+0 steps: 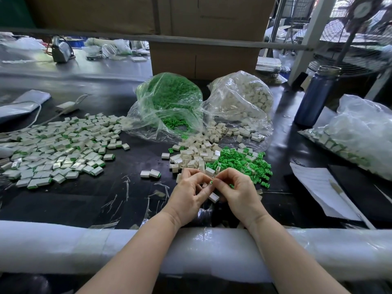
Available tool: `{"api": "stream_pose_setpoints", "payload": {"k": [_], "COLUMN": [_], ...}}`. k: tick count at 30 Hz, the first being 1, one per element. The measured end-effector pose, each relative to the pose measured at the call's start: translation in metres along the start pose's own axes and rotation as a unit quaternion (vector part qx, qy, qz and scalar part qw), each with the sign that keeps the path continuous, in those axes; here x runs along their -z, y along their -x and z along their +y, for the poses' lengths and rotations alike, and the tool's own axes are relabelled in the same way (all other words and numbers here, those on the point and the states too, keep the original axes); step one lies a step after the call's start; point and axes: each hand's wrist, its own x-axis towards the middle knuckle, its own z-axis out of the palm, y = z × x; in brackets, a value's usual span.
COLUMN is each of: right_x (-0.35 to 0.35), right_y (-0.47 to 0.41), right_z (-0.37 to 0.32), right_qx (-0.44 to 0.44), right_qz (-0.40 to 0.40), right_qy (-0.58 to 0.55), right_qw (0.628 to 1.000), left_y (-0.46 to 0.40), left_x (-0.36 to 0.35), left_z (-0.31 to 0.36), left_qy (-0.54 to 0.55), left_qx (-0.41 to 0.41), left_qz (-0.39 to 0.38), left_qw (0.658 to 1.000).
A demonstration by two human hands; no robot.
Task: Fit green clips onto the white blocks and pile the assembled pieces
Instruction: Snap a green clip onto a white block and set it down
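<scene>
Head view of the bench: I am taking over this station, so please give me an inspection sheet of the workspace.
Surface: dark bench top with a padded white front edge.
Job's things: loose white blocks and green clips lie ahead of the hands; assembled pieces spread to the left; open bag of clips and bag of blocks behind.
Clutter: clear plastic scraps, blue bottle, papers, filled bag at right.
Grippers: left hand and right hand meet, fingers curled on small parts; a green clip shows between the fingertips.
Cables: white cord at left.
Surroundings: cardboard boxes behind, fan at right.
</scene>
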Motion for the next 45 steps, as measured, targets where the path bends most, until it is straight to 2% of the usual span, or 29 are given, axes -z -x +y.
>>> {"api": "stream_pose_setpoints", "payload": {"k": [5, 9, 14, 18, 21, 25, 29, 33, 39, 43, 45], "right_x": [0.0, 0.003, 0.004, 0.005, 0.006, 0.007, 0.009, 0.007, 0.004, 0.001, 0.001], "right_y": [0.0, 0.0, 0.001, -0.002, -0.003, -0.004, -0.005, -0.004, -0.003, -0.004, -0.003], "right_z": [-0.003, -0.003, 0.0, 0.004, 0.007, 0.009, 0.009, 0.006, 0.006, 0.007, 0.008], "right_qx": [0.02, 0.012, 0.016, 0.011, 0.006, 0.005, -0.008, -0.04, -0.105, -0.108, -0.101], "right_qz": [0.016, 0.062, 0.093, 0.128, 0.15, 0.181, 0.194, 0.17, 0.117, 0.093, 0.089], "right_qy": [0.024, 0.012, 0.044, 0.081, 0.104, 0.137, 0.168, 0.242, 0.37, 0.424, 0.436], "right_qw": [0.999, 0.998, 0.995, 0.988, 0.983, 0.974, 0.967, 0.955, 0.916, 0.894, 0.89], "left_y": [0.001, 0.001, -0.002, -0.005, -0.006, -0.006, -0.005, -0.004, -0.001, 0.001, 0.002], "left_x": [0.001, 0.003, 0.014, 0.019, 0.019, 0.019, 0.017, 0.016, 0.012, 0.004, 0.001], "left_z": [0.001, -0.001, -0.01, -0.014, -0.017, -0.017, -0.014, -0.013, -0.01, -0.004, -0.002], "left_qy": [0.008, -0.017, 0.004, -0.001, -0.017, -0.061, -0.09, -0.116, -0.172, -0.203, -0.216], "left_qx": [-0.024, -0.035, 0.051, 0.117, 0.154, 0.198, 0.203, 0.197, 0.093, -0.026, -0.06], "left_qz": [0.051, 0.179, 0.332, 0.374, 0.365, 0.314, 0.283, 0.264, 0.259, 0.145, 0.09], "left_qw": [0.998, 0.983, 0.942, 0.92, 0.918, 0.927, 0.933, 0.937, 0.946, 0.968, 0.97]}}
